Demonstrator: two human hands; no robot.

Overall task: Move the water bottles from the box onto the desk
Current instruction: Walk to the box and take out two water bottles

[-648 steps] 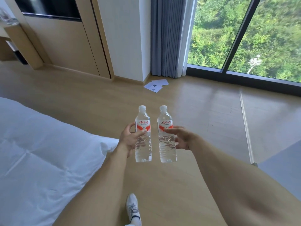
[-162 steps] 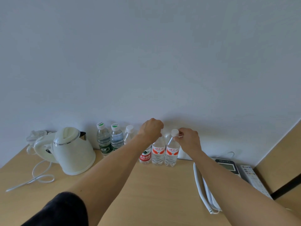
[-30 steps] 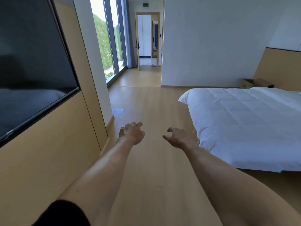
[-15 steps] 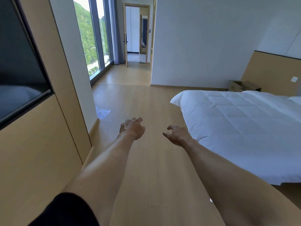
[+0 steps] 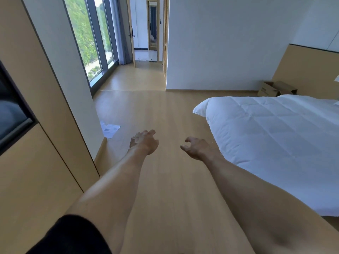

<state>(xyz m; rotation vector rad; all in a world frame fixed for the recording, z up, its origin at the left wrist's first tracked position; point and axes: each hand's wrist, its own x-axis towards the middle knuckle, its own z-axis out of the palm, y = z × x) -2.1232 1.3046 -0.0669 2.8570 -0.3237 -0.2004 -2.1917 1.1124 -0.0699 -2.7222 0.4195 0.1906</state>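
since half a second ago the view has swung right: cardboard box [image 5: 277, 88] by the far wall now shows more fully, screen panel [image 5: 12, 114] slides off to the left. left hand [image 5: 145, 142] and right hand [image 5: 199, 148] both held out over the wood floor [image 5: 165, 116], fingers loosely curled, holding nothing, hands apart. box flaps open; contents cannot be told from here; no water bottles in view. bed [image 5: 275, 136] edge runs along the right, papers [image 5: 110, 130] on the floor beside the wall corner; open floor lane between.
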